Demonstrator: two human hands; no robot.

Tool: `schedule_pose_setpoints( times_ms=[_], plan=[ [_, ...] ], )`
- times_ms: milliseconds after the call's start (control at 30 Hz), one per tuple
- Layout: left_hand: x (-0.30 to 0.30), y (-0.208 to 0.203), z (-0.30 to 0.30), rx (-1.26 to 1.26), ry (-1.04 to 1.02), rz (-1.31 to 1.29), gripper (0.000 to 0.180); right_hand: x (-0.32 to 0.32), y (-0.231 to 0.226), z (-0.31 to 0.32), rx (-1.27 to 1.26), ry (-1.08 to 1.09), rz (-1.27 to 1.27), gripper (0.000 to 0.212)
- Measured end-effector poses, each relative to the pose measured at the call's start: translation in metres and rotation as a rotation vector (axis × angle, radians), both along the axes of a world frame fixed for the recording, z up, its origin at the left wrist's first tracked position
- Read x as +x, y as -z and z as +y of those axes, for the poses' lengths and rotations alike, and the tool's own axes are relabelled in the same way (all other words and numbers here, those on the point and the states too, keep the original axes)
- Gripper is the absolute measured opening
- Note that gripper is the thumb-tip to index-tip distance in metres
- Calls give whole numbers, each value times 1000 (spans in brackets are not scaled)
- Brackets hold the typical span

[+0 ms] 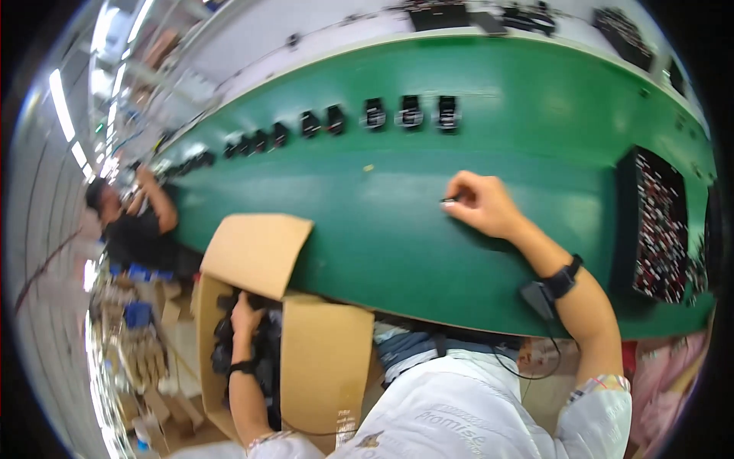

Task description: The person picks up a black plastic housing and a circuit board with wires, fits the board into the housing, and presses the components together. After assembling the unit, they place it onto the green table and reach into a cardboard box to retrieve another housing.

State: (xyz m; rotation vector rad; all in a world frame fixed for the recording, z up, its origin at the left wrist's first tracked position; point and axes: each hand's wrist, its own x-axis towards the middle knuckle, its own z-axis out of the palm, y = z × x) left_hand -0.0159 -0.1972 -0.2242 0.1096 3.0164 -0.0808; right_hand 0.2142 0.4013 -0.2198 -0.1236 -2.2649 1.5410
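Note:
My right hand (pixel 485 205) is over the green table (pixel 382 252), its thumb and fingers pinched on a small black piece (pixel 451 200) with a pale end. The piece is too small to name more exactly. At the lower left, my left hand (pixel 245 312) reaches down into an open cardboard box (pixel 325 367) of black parts (pixel 264 344). Its fingers are partly hidden among those parts, so their grip does not show. Along the table's far side, a row of small black devices (pixel 410 112) with metallic fronts runs off to the left.
A black tray (pixel 625 222) packed with many small dark, red and silver pieces stands at the table's right. One raised box flap (pixel 256 249) overlaps the table edge. Another person (pixel 141 222) works at the far left. A yellow scrap (pixel 368 167) lies mid-table.

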Motion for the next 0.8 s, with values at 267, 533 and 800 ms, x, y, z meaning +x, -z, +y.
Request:
schedule_pose_setpoints(
  times_ms=[267, 533, 800],
  plan=[
    [29, -161, 80, 790, 351, 292, 54, 0, -14, -3, 27, -24, -102, 17],
    [44, -90, 335, 603, 1006, -151, 55, -4, -14, -14, -258, 38, -34, 14],
    [80, -111, 317, 501, 961, 140, 60, -4, -1, -14, -263, 21, -56, 12]
  ],
)
